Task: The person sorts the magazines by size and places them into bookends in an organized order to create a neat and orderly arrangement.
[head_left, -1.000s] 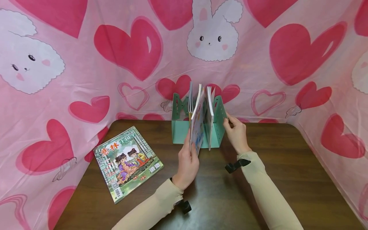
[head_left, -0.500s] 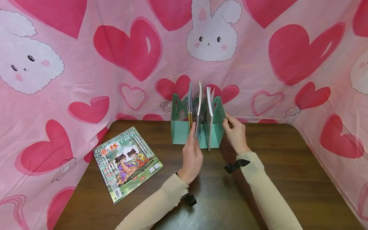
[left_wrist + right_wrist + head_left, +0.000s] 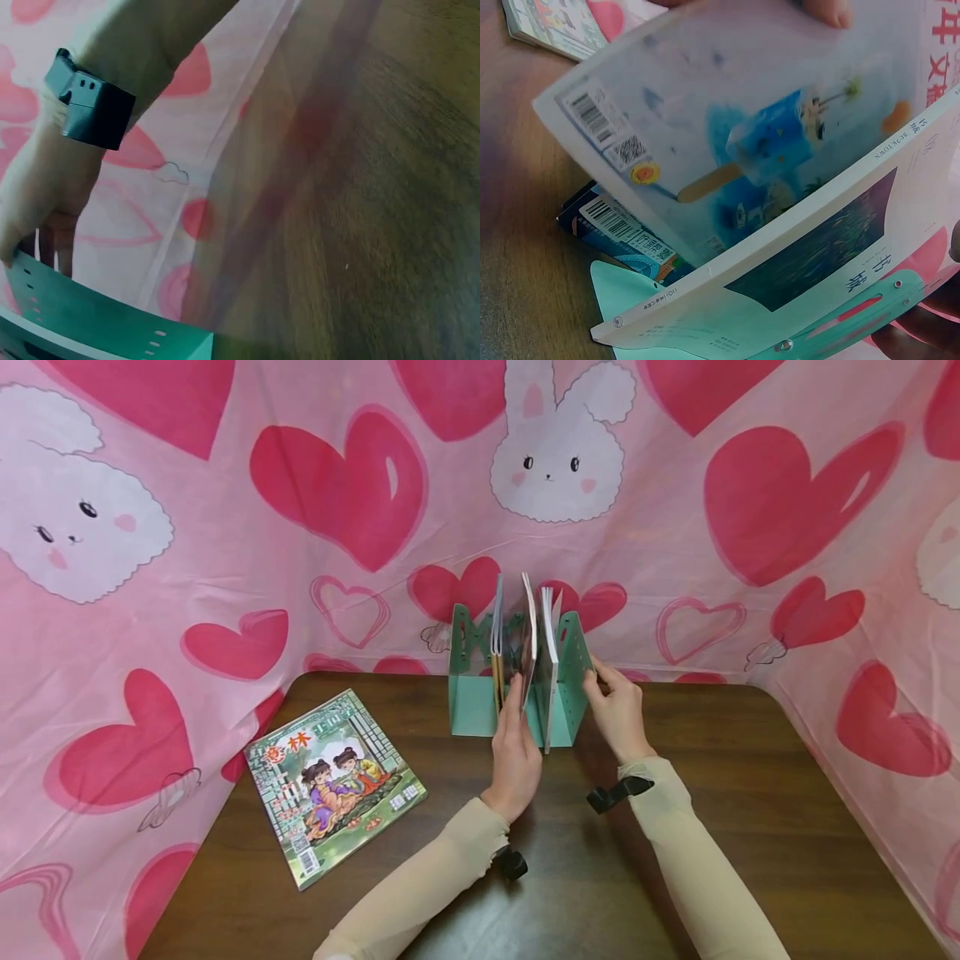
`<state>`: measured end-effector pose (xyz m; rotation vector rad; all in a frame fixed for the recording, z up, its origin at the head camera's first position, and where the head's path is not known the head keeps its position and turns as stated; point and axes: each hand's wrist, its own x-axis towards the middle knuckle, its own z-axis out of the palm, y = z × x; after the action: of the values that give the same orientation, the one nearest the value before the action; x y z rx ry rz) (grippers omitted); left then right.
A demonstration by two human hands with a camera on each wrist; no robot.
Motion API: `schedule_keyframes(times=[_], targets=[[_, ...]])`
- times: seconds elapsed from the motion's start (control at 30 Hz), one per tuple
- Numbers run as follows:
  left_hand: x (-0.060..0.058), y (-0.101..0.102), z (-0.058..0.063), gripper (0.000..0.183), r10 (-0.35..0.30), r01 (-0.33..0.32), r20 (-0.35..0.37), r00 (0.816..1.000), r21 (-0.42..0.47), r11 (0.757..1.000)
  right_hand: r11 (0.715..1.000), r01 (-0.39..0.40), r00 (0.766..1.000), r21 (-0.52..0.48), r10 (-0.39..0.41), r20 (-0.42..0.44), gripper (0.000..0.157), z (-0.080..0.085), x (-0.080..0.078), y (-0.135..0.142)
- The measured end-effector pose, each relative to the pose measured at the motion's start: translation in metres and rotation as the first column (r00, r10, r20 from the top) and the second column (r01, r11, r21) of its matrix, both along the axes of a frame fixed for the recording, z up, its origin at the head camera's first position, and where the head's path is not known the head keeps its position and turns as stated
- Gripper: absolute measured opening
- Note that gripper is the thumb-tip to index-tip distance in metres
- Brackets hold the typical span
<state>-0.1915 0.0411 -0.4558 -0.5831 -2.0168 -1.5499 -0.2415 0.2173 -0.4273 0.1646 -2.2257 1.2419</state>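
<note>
My left hand (image 3: 517,764) pinches a magazine (image 3: 530,647) that stands nearly upright in a teal metal bookend rack (image 3: 472,706). In the right wrist view, the magazine's pale cover (image 3: 682,97) bears a blue popsicle, with a fingertip (image 3: 829,9) at its upper edge. My right hand (image 3: 619,710) grips the rack's right side panel; the left wrist view also catches this hand (image 3: 45,187) over the perforated teal panel (image 3: 105,319). A white "BOOKTOWN" magazine (image 3: 817,255) leans inside near that panel. Thin books (image 3: 497,635) stand on the other side, left of the popsicle magazine.
A colorful magazine (image 3: 333,785) with two cartoon figures lies flat on the brown wooden table (image 3: 735,827), to the left. Behind the rack hangs a pink cloth (image 3: 450,510) with hearts and rabbits. A dark blue book (image 3: 622,232) with a barcode sits low in the rack.
My left hand has moved to the right and slightly forward, and the magazine has gone deeper into the rack and turned more edge-on. The right hand has stayed on the side panel.
</note>
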Motion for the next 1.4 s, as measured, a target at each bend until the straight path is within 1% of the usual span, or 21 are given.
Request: schedule_keyframes(times=[0.2,0.27,0.4,0.47,0.67,0.77,0.93,1.07,1.2,1.4], targets=[[-0.010,0.010,-0.004,0.071,0.022,-0.022,-0.013,1.000,-0.001,1.000,1.000,0.011,1.000,0.010,-0.011,-0.004,0.035,0.000,-0.002,0.001],[-0.015,0.014,-0.005,0.072,0.047,-0.047,-0.029,0.998,0.001,0.999,1.000,0.012,1.000,0.009,-0.012,-0.006,0.034,0.000,-0.001,0.001],[-0.024,0.021,-0.008,0.066,0.092,-0.092,-0.060,0.994,0.005,0.996,1.000,0.016,1.000,0.006,-0.016,-0.006,0.034,0.001,-0.001,0.000],[-0.029,0.023,-0.010,0.062,0.098,-0.097,-0.071,0.993,0.014,0.995,1.000,0.015,1.000,0.010,-0.015,-0.003,0.035,0.000,-0.001,0.001],[-0.044,0.027,-0.018,0.064,0.096,-0.096,-0.051,0.994,0.002,0.995,1.000,0.014,1.000,0.009,-0.014,0.008,0.035,-0.002,-0.002,0.001],[-0.050,0.028,-0.024,0.067,0.121,-0.122,-0.059,0.991,-0.020,0.992,1.000,0.017,1.000,0.004,-0.017,0.006,0.035,-0.002,-0.002,0.001],[-0.054,0.030,-0.030,0.066,0.157,-0.159,-0.068,0.985,-0.026,0.987,1.000,0.014,1.000,-0.012,-0.014,0.018,0.035,-0.002,-0.003,0.000],[-0.055,0.030,-0.033,0.065,0.164,-0.166,-0.057,0.985,-0.027,0.986,1.000,0.019,0.999,-0.008,-0.019,0.032,0.036,-0.002,-0.003,0.000],[-0.055,0.031,-0.036,0.064,0.162,-0.163,-0.045,0.986,-0.017,0.986,1.000,0.015,0.999,-0.007,-0.015,0.033,0.036,-0.002,-0.003,0.000],[-0.055,0.033,-0.041,0.061,0.149,-0.149,-0.017,0.989,-0.006,0.989,1.000,0.011,1.000,0.001,-0.011,0.007,0.036,-0.002,-0.002,0.002]])
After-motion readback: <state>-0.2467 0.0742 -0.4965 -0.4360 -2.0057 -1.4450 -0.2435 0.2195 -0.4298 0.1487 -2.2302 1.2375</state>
